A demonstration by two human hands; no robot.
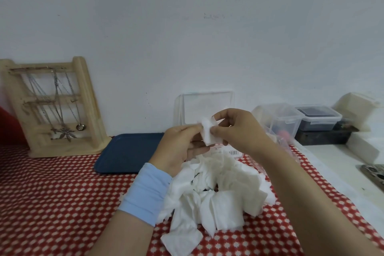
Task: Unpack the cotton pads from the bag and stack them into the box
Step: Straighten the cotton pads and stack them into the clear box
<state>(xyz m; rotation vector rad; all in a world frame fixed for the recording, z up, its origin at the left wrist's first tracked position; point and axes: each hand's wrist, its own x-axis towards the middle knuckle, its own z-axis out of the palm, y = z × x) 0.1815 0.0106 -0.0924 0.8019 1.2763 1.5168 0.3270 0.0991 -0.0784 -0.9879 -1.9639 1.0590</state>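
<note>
A plain white wall (pixel 187 27) stands behind a table under a red cloth patterned with small white dots (pixel 52 193). The only print in sight is a barcode label (pixel 233 153) on the plastic bag (pixel 221 149), too small to read. A loose heap of square white cotton pads (pixel 218 193) lies on the cloth in front of the bag. Above it, the left hand (pixel 182 145) and right hand (pixel 239 129) each pinch one soft white pad (pixel 207 132) between thumb and curled fingertips. The clear plastic box (pixel 207 103) sits just behind the hands, against the wall.
</note>
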